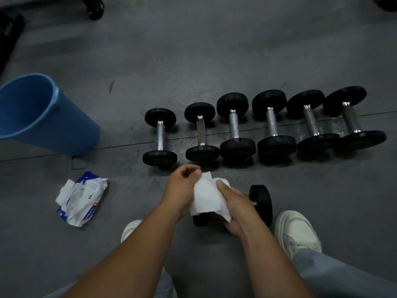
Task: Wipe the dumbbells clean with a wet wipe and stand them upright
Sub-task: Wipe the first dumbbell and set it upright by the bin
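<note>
A black dumbbell [261,203] lies on its side on the grey floor between my shoes, its left end mostly hidden under a white wet wipe [207,196]. My right hand [235,208] grips the wipe wrapped over the dumbbell's handle and left end. My left hand [183,186] pinches the wipe's upper left corner. Beyond my hands, several more black dumbbells with chrome handles lie flat in a row [264,125].
A blue bin [64,123] stands at the left. A torn-open wet wipe packet [82,198] lies on the floor left of my arms. My white shoes [297,231] flank the dumbbell. Dark equipment feet [94,7] sit at the far top edge.
</note>
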The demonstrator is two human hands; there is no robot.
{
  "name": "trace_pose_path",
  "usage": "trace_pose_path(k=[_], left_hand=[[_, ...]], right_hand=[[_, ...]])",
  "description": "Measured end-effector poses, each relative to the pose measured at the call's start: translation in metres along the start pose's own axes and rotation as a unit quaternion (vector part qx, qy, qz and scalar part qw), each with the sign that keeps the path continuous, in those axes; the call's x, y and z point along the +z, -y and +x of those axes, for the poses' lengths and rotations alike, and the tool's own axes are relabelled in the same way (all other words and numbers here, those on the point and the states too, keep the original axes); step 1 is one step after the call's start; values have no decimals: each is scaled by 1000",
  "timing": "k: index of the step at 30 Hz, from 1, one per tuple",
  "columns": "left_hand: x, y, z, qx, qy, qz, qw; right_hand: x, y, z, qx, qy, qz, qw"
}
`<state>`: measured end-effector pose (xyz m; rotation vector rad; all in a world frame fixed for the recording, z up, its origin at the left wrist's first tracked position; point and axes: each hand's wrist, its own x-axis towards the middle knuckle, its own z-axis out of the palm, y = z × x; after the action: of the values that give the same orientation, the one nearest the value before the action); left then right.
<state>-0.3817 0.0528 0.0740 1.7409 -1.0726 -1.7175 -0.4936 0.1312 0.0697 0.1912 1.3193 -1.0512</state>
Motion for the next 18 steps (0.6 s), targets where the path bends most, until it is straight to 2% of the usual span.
trace_pose_path(k=[2, 3, 5, 6, 7, 8, 9, 10, 12, 14, 15, 18], left_hand=[[1, 2, 0, 14, -13, -3, 1000], [1, 4, -2, 20, -37, -11, 999], [-5, 17, -5, 41, -118, 47, 991], [-12, 26, -8, 64, -134, 146, 978], [-17, 36, -14, 83, -103, 274, 952], [-21, 46, -20, 102, -33, 389, 915], [-23, 53, -25, 109, 50, 472, 873], [-22, 61, -28, 108, 117, 530, 833], [-19, 72, -31, 114, 163, 590, 782], [-16, 78, -24, 137, 137, 607, 771], [-16, 79, -20, 153, 124, 609, 768], [-18, 82, -2, 203, 103, 603, 764]], right_hand=[[-4, 3, -9, 49, 26, 28, 998], [-7, 5, -11, 44, 7, 45, 998], [-18, 9, -9, -47, -113, 46, 991], [-24, 13, -8, -125, -201, -7, 972], [-27, 16, -7, -201, -289, -96, 931], [-27, 18, -6, -270, -335, -198, 881], [-23, 16, -4, -327, -333, -290, 835], [-14, 12, -2, -365, -295, -373, 800], [-1, -7, 10, -397, -172, -545, 718], [-1, -32, 25, -355, -43, -688, 632], [-6, -41, 30, -325, -13, -727, 605], [-29, -60, 30, -306, 10, -768, 562]])
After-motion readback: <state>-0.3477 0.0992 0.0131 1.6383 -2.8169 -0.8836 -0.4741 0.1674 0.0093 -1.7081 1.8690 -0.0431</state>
